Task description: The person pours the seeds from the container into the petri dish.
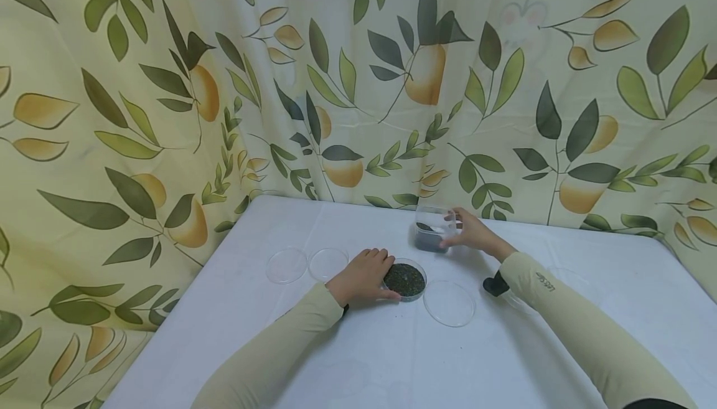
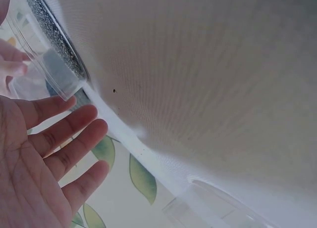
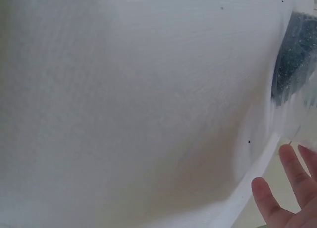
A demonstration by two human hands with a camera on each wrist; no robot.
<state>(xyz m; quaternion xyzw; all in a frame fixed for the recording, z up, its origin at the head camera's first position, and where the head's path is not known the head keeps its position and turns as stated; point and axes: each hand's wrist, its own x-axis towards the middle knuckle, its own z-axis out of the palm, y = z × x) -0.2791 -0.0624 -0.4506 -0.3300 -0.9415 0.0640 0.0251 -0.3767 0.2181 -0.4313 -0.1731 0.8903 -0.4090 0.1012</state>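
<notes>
A round clear petri dish (image 1: 412,298) filled with dark green-brown granules sits near the middle of the table. My left hand (image 1: 363,277) holds it from the left, thumb at the near side and fingertips at the far side. In the left wrist view, the index finger of that hand (image 2: 47,144) meets the dish wall, the other fingers spread. Farther back, my right hand (image 1: 476,233) grips a clear plastic tub (image 1: 435,215) by its right side; similar dark granules fill its lower part. The right wrist view shows only part of that hand (image 3: 297,201).
Two clear round dishes or lids (image 1: 287,266) lie left of my left hand. A thin clear disc (image 1: 449,325) lies just right of the filled dish, and faint clear discs lie by the right forearm. A few specks dot the white tablecloth (image 1: 392,359). A leaf-patterned curtain (image 1: 364,135) hangs behind.
</notes>
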